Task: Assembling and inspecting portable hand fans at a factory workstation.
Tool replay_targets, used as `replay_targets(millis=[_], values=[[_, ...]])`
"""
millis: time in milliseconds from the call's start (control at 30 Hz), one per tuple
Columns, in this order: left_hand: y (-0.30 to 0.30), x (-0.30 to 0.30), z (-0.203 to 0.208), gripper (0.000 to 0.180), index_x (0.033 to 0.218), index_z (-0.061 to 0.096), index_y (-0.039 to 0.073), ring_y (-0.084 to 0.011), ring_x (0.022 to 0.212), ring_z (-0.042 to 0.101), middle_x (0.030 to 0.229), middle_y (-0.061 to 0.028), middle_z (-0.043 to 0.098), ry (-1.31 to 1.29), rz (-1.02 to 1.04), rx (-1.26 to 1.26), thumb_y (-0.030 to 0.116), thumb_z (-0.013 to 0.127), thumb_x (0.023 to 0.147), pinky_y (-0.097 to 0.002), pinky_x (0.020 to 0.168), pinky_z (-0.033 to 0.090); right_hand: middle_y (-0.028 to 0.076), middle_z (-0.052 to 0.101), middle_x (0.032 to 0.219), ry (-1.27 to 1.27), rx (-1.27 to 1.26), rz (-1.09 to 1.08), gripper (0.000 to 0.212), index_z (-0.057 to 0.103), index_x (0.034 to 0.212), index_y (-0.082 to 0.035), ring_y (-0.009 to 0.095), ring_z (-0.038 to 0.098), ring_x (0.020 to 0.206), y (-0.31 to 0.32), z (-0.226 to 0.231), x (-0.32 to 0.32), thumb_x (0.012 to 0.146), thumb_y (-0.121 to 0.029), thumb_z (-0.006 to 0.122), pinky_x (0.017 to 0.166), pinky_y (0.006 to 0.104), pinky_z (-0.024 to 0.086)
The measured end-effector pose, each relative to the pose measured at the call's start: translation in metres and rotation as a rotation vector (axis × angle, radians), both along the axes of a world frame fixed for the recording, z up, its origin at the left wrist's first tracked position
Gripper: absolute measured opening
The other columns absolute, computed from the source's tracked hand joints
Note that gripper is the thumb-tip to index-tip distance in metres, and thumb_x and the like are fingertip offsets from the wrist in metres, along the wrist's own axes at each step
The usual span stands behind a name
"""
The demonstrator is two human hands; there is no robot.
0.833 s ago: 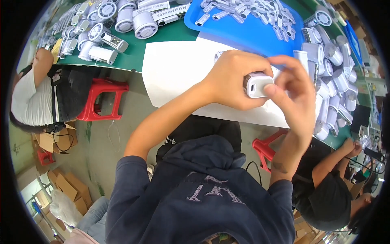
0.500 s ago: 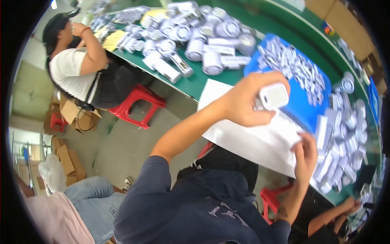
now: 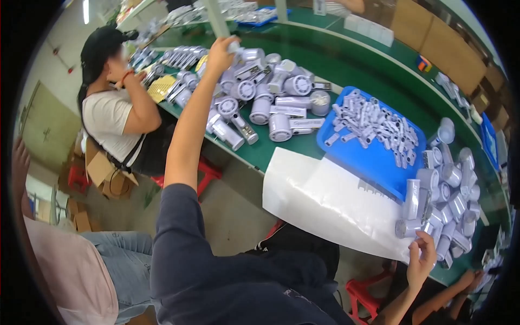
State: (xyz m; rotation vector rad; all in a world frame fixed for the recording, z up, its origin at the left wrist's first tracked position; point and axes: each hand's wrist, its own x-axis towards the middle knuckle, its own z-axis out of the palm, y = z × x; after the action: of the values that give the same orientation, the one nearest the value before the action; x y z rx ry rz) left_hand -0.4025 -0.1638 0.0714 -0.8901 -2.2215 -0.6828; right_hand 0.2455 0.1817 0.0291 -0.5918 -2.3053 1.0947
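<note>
My left hand [image 3: 221, 57] reaches out to the far end of the pile of white cylindrical devices [image 3: 279, 103]. Its fingers curl around something pale, mostly hidden, which I cannot make out. My right hand [image 3: 422, 259] hovers at the right end of a glossy white sheet [image 3: 319, 189], fingers bent and apart with nothing visible between them. Just beyond its fingertips lies a white cylindrical device [image 3: 407, 227], at the edge of a second pile [image 3: 449, 189]. Many small white and grey parts [image 3: 374, 119] fill a blue tray [image 3: 346, 149] behind the sheet.
A green bench [image 3: 260, 154] carries both piles. A seated person [image 3: 111, 111] works at the left, with yellow trays [image 3: 161, 88] nearby. Someone in jeans [image 3: 124, 260] stands at lower left. Another person's hands [image 3: 468, 279] show at lower right. A red stool [image 3: 363, 300] stands below.
My left hand has swung from above the sheet, where it held a white device, to the far-left pile. The right hand has moved down and right off the sheet's middle. The view has shifted.
</note>
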Motion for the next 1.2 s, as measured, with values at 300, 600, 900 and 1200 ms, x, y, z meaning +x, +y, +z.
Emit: replay_targets(millis=[300,600,900,1200], values=[[-0.047,-0.071,-0.035,0.046,0.103,0.072,0.007,-0.0344,0.09,0.069,0.094,-0.0207,0.07,-0.418,0.299,-0.321,0.033,0.069,0.065,-0.0429,0.085,0.053,0.013,0.059,0.09,-0.008,0.395,-0.044,0.029,0.061,0.107,-0.001,0.031,0.057,0.084,0.004,0.027,-0.055,0.079,-0.003,0.068,0.076,0.0364,0.046],[0.015,0.003,-0.025,0.028,0.103,0.071,0.008,-0.0334,0.09,0.068,0.097,-0.0168,0.071,-0.087,0.145,0.006,0.027,0.066,0.083,-0.0377,0.082,0.052,0.018,0.061,0.099,-0.298,0.562,-0.233,0.06,0.051,0.127,-0.003,0.036,0.059,0.092,0.022,-0.009,-0.094,0.072,-0.009,0.075,0.079,0.0423,0.049],[0.11,0.344,0.006,0.065,0.124,0.06,0.012,-0.0342,0.127,0.045,0.137,-0.0128,0.05,-0.415,-1.147,-0.062,0.014,0.083,0.064,-0.0445,0.104,0.038,0.009,0.063,0.1,0.209,-0.335,0.006,0.056,0.051,0.124,-0.002,0.019,0.063,0.085,-0.008,0.017,-0.097,0.079,-0.023,0.078,0.079,0.0324,0.051],[0.129,0.36,-0.063,0.053,0.113,0.064,0.009,-0.0313,0.106,0.058,0.119,-0.0137,0.055,-0.501,-0.961,0.192,0.009,0.084,0.064,-0.0346,0.087,0.05,0.012,0.065,0.07,-0.421,-1.294,0.392,0.047,0.064,0.084,0.002,0.02,0.068,0.069,-0.027,0.008,-0.104,0.098,-0.042,0.054,0.067,0.0359,0.056]])
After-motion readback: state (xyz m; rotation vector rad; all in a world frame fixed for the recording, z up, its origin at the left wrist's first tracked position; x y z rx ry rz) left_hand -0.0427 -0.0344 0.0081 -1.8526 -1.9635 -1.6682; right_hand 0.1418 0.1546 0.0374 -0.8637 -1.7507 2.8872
